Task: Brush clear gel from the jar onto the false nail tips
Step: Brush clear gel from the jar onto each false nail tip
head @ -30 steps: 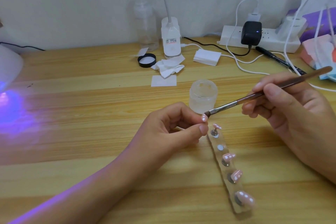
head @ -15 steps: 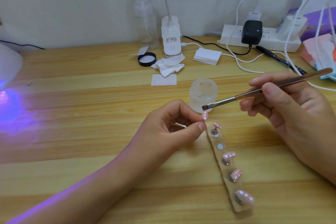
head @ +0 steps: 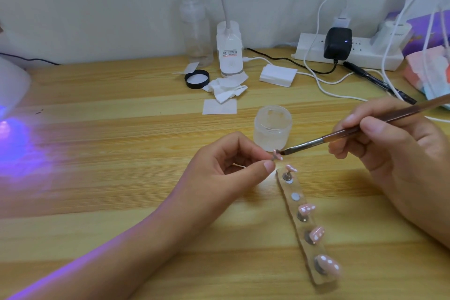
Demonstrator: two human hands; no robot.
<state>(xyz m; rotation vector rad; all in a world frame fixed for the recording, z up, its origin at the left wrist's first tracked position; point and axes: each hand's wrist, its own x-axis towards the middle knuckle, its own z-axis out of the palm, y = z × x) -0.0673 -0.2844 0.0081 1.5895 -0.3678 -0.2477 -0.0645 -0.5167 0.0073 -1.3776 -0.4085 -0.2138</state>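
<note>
False nail tips, glossy pink with white dots, perched on small metal pegs along a clear flat plastic strip lying nearest on the pale, wood-grained bench; one round metal seat on the strip bare. Just beyond the strip's far end, left hand loosely curled, thumb and forefinger pinching the peg of one more small pink tip, lifted off the bench. Right hand curled round a slim brown-handled brush with silver ferrule, held like a pen, dark flat bristles touching that tip. Right behind, squat frosted translucent jar, lidless, standing upright. Farther back, black round lid, crumpled white wipes, flat white square pad. Against the wall, clear plastic bottle and white power strip with plugs and cables.
</note>
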